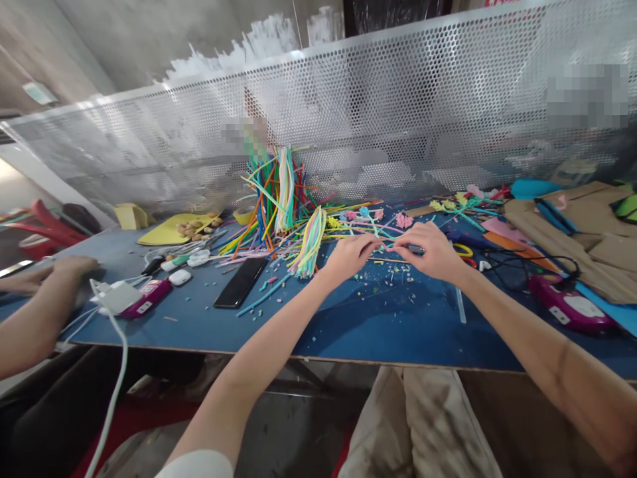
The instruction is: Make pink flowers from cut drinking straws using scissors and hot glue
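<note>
My left hand [352,255] is closed in a pinch above the blue table. A thin pinkish pipe cleaner [386,247] shows at its fingertips and reaches those of my right hand [432,252]. My right hand is also pinched. A small dark, shiny piece [417,249] shows under its fingers; I cannot make out what it is. Just beyond both hands lie pipe-cleaner flowers, among them a pink one [403,220] and a yellow one [334,223]. Tiny cut bits [383,282] are scattered below the hands. A tied bundle of pastel pipe cleaners [308,245] lies left of my left hand.
An upright bunch of pipe cleaners [284,192] stands against the perforated metal panel [398,113]. Left are a black phone [241,283], a purple glue-gun-like device [148,299] and another person's hand [74,267]. Right are a purple device [572,304] with cables and cardboard [602,219].
</note>
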A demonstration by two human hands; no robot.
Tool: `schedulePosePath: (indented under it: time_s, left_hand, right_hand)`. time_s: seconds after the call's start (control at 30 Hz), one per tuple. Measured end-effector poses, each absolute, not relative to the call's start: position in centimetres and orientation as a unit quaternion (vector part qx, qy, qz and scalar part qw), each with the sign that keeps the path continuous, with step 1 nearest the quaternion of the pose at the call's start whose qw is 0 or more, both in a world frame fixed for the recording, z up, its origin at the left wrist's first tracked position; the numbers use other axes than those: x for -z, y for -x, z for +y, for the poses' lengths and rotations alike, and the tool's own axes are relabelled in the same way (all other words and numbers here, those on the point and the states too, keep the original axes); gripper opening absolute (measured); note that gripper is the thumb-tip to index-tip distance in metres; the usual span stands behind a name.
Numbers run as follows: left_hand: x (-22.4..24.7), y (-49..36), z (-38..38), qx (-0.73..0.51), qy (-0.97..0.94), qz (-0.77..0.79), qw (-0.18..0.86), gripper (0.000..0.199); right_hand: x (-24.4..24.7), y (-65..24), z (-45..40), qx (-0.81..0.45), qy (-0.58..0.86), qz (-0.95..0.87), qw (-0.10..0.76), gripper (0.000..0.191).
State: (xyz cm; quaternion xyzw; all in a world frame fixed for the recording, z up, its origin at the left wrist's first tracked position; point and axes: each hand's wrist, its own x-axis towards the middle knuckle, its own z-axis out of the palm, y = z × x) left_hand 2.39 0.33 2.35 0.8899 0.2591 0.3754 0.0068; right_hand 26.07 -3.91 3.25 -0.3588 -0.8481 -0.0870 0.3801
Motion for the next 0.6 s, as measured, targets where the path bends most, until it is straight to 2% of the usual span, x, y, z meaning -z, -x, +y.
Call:
schedulePosePath:
  time_s: [0.1,0.2,0.37,0.5,0.6]
  left_hand:
    - [-2.7,-2.5,-0.1,-0.382,-0.888,0.258,0.012,0.023]
    - [-2.7,-2.9,-0.7,-0.395,-0.882,0.256,0.013,0.024]
    - [-1.9,-3.3,-0.8,-0.377,-0.891,0.254,0.022,0.022]
    - [-1.5,-2.9,0.1,-0.373,-0.892,0.256,0.023,0.019]
    - [-1.8,-2.5,0.6,-0.374,-0.89,0.259,0.009,0.02]
  right_hand:
    - [-3.2,-26.3,-3.8,0.173,0.387,-0.832,0.359,0.016]
    - [-3.0,-25.8,-3.9,0.208,0.412,-0.804,0.375,0.016]
    - [-2.8,-25.2,-4.2,0.101,0.419,-0.774,0.465,0.017]
    - [-3.2,-25.9,-4.1,0.016,0.356,-0.836,0.417,0.015]
    - [-3.5,-26.5,-3.9,0.09,0.361,-0.854,0.363,0.016]
